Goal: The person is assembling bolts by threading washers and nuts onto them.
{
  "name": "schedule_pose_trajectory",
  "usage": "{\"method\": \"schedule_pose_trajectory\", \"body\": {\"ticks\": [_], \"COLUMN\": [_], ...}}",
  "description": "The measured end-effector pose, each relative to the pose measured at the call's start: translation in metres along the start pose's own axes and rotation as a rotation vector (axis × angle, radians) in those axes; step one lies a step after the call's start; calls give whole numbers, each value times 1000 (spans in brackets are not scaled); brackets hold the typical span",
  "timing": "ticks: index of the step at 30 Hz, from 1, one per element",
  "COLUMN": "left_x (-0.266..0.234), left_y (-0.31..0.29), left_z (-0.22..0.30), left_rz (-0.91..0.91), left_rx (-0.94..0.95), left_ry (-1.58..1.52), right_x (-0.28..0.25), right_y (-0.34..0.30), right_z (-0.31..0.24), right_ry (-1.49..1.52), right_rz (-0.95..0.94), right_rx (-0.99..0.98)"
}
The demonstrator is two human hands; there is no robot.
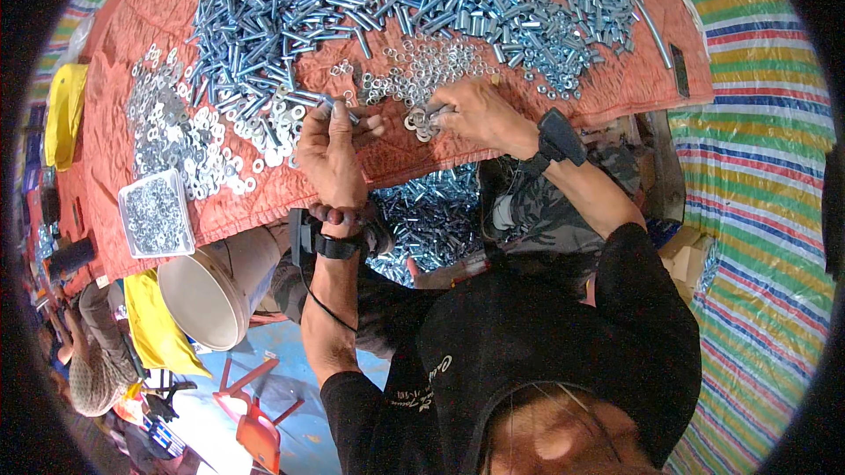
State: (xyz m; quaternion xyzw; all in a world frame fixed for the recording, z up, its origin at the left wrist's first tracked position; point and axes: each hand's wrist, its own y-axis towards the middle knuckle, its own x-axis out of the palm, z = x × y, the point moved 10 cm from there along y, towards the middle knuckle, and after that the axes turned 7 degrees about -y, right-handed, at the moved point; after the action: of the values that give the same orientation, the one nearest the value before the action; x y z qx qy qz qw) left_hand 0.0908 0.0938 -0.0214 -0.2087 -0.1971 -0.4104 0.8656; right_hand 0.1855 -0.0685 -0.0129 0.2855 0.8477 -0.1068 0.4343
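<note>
My left hand point(333, 154) is raised over the table's near edge, its thumb and fingers closed on a bluish metal bolt point(352, 117). To its right, my right hand point(488, 114) reaches down with fingertips pinched together at a small cluster of flat washers point(421, 125); what they grip is too small to make out. Just beyond both hands lies a spread of ring-shaped spring washers point(418, 66). Larger flat washers point(268, 132) lie scattered to the left of my left hand.
A heap of zinc bolts and sleeves point(352, 0) covers the far side of the orange quilted cloth point(110, 123). A clear square tub point(158, 250) of small parts stands at the left edge. Below are a white bucket point(198, 299) and more bolts point(427, 215) near my lap.
</note>
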Motion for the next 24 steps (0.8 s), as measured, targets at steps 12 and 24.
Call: {"method": "schedule_pose_trajectory", "body": {"ticks": [12, 24], "left_x": [19, 37], "left_y": [-9, -23], "left_z": [2, 3], "left_rz": [-109, -204], "left_rx": [100, 249], "left_ry": [218, 521], "right_x": [10, 17], "right_y": [3, -7], "right_z": [3, 31], "right_ry": [4, 404], "right_rz": [-129, -339], "right_rx": [23, 389]}}
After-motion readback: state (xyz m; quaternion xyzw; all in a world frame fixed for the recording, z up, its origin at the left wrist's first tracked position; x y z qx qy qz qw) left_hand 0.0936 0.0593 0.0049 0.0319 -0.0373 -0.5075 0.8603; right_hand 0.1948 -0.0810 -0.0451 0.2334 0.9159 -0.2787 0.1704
